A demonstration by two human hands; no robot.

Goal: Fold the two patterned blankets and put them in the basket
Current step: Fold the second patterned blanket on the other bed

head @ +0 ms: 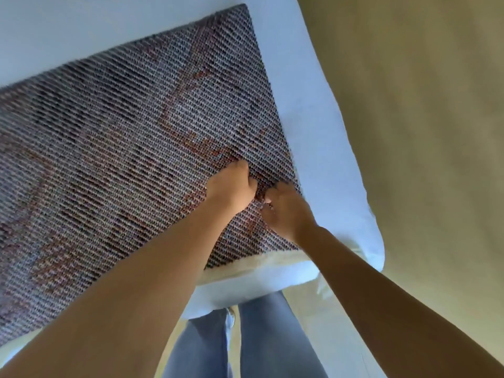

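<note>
One patterned blanket (114, 148), woven in grey, dark and rust-red threads, lies spread flat over the white bed (327, 165). Both my hands rest close together on its right part, near the bed's corner. My left hand (231, 186) has its fingers curled into the weave. My right hand (286, 211) pinches the fabric just beside it. A cream underside of the blanket shows along its near edge. Only this blanket is in view, and no basket can be seen.
The white bed's corner (373, 241) juts toward me at the right. Beige floor (422, 132) runs along the bed's right side. My legs in grey trousers (245, 345) stand against the bed's near edge.
</note>
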